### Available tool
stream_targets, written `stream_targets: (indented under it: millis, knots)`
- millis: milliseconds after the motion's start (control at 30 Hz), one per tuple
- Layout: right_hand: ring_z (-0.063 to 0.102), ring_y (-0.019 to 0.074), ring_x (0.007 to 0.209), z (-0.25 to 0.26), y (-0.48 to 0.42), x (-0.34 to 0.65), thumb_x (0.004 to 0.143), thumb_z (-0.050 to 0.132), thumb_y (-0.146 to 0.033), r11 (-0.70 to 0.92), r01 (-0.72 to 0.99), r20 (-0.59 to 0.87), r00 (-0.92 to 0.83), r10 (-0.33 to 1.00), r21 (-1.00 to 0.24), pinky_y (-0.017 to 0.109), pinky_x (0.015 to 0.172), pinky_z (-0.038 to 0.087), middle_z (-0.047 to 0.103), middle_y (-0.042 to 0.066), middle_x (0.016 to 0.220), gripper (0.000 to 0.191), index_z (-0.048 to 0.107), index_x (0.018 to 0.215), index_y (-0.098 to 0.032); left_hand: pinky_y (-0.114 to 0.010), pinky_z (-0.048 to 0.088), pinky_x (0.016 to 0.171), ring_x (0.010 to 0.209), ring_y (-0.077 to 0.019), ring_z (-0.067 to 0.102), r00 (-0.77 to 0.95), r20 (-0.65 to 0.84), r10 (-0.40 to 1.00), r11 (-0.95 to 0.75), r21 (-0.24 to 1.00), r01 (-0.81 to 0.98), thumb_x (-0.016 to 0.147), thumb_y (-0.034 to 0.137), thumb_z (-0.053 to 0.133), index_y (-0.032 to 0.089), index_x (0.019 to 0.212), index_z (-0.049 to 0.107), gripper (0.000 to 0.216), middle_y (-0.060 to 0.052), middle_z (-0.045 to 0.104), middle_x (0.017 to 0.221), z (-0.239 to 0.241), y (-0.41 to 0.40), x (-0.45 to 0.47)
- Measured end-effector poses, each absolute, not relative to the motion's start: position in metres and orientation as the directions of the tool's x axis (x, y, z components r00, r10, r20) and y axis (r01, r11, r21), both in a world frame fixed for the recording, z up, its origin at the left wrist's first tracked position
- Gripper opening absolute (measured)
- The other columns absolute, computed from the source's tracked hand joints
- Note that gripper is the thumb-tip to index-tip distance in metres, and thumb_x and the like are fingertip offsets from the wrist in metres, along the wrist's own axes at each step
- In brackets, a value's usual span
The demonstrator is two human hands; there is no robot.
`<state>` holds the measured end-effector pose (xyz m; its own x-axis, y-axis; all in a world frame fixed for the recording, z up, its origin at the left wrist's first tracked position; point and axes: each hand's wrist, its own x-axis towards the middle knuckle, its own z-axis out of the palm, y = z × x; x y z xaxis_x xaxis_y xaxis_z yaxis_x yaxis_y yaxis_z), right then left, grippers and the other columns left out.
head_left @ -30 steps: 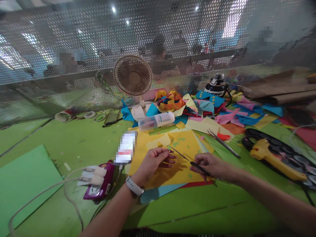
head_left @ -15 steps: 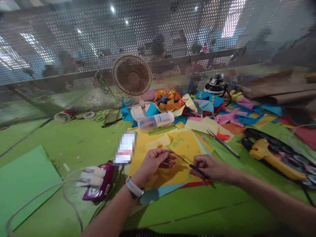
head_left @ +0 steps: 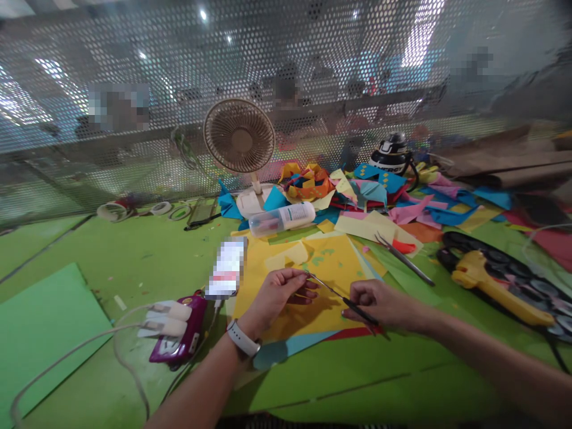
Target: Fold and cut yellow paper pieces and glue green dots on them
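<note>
Hardly anything has shifted since the earlier frames: the right hand [head_left: 384, 305] still grips thin, dark-handled tweezers [head_left: 342, 297] in closed fingers, their silver tip slanting up-left to meet the left hand [head_left: 279, 293] above the yellow paper [head_left: 333, 259]. Left fingers are pinched together at that tip, but whatever sits between them is too small to make out, and the tweezers' rear end is hidden inside the right fist. Bare green tabletop [head_left: 348, 369] lies open toward the near edge, while a phone [head_left: 227, 268] crowds the left and scissors [head_left: 402, 257] the right.
</note>
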<state>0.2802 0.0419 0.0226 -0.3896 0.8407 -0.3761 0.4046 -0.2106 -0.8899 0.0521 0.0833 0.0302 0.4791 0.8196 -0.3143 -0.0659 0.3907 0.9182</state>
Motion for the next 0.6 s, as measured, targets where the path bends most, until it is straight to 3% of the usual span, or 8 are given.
stream_targets:
  millis: [600]
  knots:
    - [0.041, 0.0055, 0.041, 0.0262, 0.0439, 0.2799, 0.062, 0.069, -0.048, -0.256, 0.33, -0.377, -0.386, 0.842, -0.909, 0.017, 0.038, 0.027, 0.05, -0.006, 0.048, 0.04, 0.045, 0.065, -0.016, -0.028, 0.052, 0.066, 0.07, -0.0148, 0.065, 0.468, -0.332, 0.819, 0.398, 0.916, -0.046, 0.078, 0.036, 0.059, 0.014, 0.092, 0.064, 0.027, -0.01, 0.07, 0.089, 0.0323, 0.0828, 0.0512]
